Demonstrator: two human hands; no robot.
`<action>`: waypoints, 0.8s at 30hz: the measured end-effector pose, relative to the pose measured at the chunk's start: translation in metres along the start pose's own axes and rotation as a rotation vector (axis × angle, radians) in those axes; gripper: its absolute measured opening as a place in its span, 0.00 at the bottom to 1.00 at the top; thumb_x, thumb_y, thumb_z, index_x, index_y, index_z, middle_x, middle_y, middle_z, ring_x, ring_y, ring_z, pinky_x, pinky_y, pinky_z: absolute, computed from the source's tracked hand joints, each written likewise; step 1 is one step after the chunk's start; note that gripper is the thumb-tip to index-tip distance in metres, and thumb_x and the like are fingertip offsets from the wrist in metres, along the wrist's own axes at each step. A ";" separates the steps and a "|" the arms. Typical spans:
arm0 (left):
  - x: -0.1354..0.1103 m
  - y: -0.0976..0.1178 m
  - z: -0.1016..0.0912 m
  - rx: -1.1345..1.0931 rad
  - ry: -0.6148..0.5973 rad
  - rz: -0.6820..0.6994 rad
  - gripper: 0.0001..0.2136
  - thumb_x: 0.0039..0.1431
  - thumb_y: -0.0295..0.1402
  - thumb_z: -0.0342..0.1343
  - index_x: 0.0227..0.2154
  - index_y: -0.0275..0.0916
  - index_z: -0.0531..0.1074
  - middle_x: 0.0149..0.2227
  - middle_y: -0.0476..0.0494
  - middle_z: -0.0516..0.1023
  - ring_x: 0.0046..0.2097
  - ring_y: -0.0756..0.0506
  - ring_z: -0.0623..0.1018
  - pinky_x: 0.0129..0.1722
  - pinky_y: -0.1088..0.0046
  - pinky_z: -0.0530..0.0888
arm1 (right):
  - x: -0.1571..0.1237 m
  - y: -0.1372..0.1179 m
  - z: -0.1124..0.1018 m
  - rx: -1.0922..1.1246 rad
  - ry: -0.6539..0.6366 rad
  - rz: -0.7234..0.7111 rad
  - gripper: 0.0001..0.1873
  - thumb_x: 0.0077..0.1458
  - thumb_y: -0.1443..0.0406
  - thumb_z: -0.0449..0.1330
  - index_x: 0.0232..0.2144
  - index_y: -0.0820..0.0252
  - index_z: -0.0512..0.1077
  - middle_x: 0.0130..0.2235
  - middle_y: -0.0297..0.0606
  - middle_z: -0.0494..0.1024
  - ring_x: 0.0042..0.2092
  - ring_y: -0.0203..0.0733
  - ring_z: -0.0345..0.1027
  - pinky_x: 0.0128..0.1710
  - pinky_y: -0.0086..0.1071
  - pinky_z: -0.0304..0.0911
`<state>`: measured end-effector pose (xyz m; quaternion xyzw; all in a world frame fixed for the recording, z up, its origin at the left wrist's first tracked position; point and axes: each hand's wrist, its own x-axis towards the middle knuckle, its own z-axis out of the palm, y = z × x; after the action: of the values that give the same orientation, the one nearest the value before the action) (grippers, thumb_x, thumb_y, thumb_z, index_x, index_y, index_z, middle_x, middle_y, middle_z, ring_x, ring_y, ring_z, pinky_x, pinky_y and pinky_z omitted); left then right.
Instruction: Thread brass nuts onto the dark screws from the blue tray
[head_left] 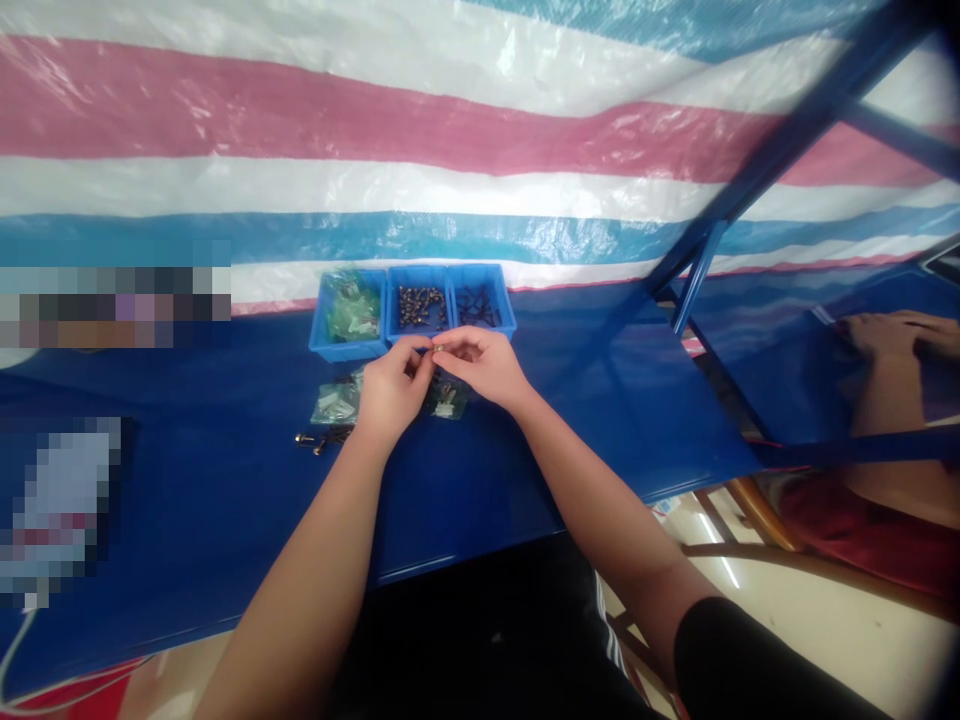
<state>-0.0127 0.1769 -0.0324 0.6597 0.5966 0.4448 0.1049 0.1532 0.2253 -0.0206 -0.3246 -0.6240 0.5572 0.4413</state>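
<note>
Both forearms were bare from wrist to elbow, with no watch, ring or glove on the left hand (391, 388) or the right hand (484, 365). A black short sleeve (742, 660) covered the right upper arm. Dark trousers (480, 630) carried white side stripes.

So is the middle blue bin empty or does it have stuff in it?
Not empty. The middle blue bin holds a scatter of small dark and brassy parts across its floor, well below the rim. What they are is too small to tell.

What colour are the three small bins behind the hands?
Blue, all three bins, seen in the head view.
</note>
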 end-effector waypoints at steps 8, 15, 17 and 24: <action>0.000 0.002 -0.001 0.016 -0.005 0.011 0.09 0.63 0.36 0.57 0.43 0.39 0.76 0.22 0.55 0.69 0.23 0.53 0.66 0.29 0.78 0.66 | 0.000 0.003 0.000 0.013 -0.016 -0.017 0.15 0.51 0.56 0.69 0.39 0.58 0.79 0.38 0.38 0.83 0.36 0.38 0.76 0.41 0.36 0.74; 0.000 0.002 0.000 0.028 -0.009 0.001 0.10 0.63 0.37 0.57 0.42 0.39 0.76 0.23 0.54 0.70 0.23 0.54 0.66 0.29 0.78 0.65 | 0.001 0.000 0.000 0.012 -0.003 0.022 0.15 0.52 0.57 0.68 0.39 0.58 0.79 0.37 0.38 0.83 0.37 0.38 0.76 0.42 0.35 0.74; 0.000 0.002 0.001 0.027 -0.006 0.007 0.10 0.63 0.37 0.57 0.42 0.39 0.76 0.23 0.54 0.70 0.23 0.54 0.66 0.29 0.78 0.65 | 0.001 -0.002 0.000 0.039 -0.001 0.045 0.14 0.53 0.57 0.67 0.38 0.59 0.79 0.35 0.37 0.83 0.36 0.37 0.76 0.41 0.34 0.74; 0.000 0.003 0.000 0.021 -0.005 -0.001 0.09 0.62 0.36 0.57 0.42 0.39 0.76 0.22 0.54 0.70 0.23 0.54 0.65 0.28 0.78 0.64 | 0.001 -0.002 0.001 0.087 -0.006 0.055 0.11 0.51 0.60 0.67 0.37 0.58 0.79 0.35 0.36 0.82 0.35 0.36 0.76 0.41 0.35 0.74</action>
<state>-0.0105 0.1757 -0.0301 0.6616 0.6013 0.4367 0.0998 0.1525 0.2257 -0.0183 -0.3205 -0.5915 0.5967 0.4374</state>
